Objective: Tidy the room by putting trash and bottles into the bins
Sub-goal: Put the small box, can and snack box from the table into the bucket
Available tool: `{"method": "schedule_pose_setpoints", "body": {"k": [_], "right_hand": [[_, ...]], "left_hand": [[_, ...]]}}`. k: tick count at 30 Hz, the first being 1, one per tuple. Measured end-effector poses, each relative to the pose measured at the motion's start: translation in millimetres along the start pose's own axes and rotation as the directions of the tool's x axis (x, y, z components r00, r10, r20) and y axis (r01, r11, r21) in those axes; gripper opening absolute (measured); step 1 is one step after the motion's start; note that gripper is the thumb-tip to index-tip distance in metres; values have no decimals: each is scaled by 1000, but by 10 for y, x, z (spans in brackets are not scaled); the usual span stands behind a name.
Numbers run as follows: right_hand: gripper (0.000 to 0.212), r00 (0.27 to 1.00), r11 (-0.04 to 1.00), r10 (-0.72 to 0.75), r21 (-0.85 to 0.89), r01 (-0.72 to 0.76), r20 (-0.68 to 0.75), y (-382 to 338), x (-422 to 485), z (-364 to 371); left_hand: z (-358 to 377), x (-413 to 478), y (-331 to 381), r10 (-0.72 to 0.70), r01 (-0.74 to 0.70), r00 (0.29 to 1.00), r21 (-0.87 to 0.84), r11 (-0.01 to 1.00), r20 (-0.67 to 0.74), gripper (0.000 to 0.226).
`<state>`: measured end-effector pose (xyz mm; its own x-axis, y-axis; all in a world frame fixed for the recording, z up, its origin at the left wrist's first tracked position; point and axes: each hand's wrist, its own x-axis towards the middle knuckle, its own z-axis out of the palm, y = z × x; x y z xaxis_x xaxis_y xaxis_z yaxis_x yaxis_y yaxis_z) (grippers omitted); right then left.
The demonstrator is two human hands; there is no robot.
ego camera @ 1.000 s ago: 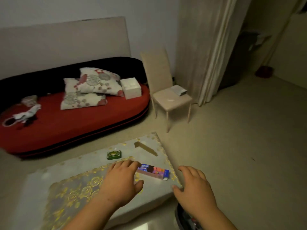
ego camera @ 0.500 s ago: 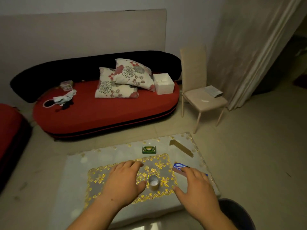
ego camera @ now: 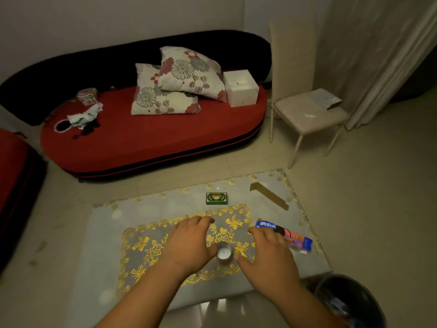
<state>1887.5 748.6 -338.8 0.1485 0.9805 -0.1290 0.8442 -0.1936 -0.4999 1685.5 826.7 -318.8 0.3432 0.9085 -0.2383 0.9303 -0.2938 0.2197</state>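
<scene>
A low table (ego camera: 104, 275) with a gold-embroidered cloth fills the lower middle of the head view. On it stand a small tape roll (ego camera: 224, 253), a green box (ego camera: 216, 198), a blue and pink snack wrapper (ego camera: 293, 239) and a cardboard strip (ego camera: 269, 195). My left hand (ego camera: 189, 245) hovers palm down just left of the roll. My right hand (ego camera: 269, 256) hovers just right of it, over the wrapper's near end. Both hands have spread fingers and hold nothing. A dark bin (ego camera: 350, 301) stands at the table's near right corner.
A red sofa (ego camera: 151, 136) behind the table carries two floral pillows (ego camera: 179, 81), a white box (ego camera: 241, 91), crumpled paper (ego camera: 85, 114) and a small carton (ego camera: 87, 96). A beige chair (ego camera: 307, 114) with a packet (ego camera: 327, 99) stands at the right by a curtain (ego camera: 378, 55).
The view has swung left and downward, bringing the whole table, the roll and the bin into sight. Both hands have moved in beside the roll; the right hand has come off the wrapper.
</scene>
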Motion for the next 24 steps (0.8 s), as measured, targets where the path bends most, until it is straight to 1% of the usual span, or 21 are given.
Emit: {"method": "schedule_pose_setpoints", "body": {"k": [8, 14, 19, 22, 24], "right_hand": [[70, 996, 998, 58, 7, -58, 69, 218, 561, 935], [80, 983, 987, 159, 6, -160, 88, 419, 967, 1757], [94, 958, 973, 214, 42, -226, 190, 523, 1175, 2418], [95, 935, 959, 265, 34, -280, 234, 618, 1263, 2715], [94, 917, 948, 297, 32, -316, 268, 670, 1272, 2883]], "left_hand": [[753, 1022, -398, 26, -29, 995, 37, 999, 93, 63], [1457, 2045, -809, 60, -64, 989, 23, 998, 132, 68], [2091, 2806, -1039, 164, -174, 976, 59, 983, 143, 77], [2424, 3146, -1106, 205, -213, 970, 57, 975, 131, 79], [2591, 3297, -1127, 205, -211, 970, 37, 977, 130, 89]]}}
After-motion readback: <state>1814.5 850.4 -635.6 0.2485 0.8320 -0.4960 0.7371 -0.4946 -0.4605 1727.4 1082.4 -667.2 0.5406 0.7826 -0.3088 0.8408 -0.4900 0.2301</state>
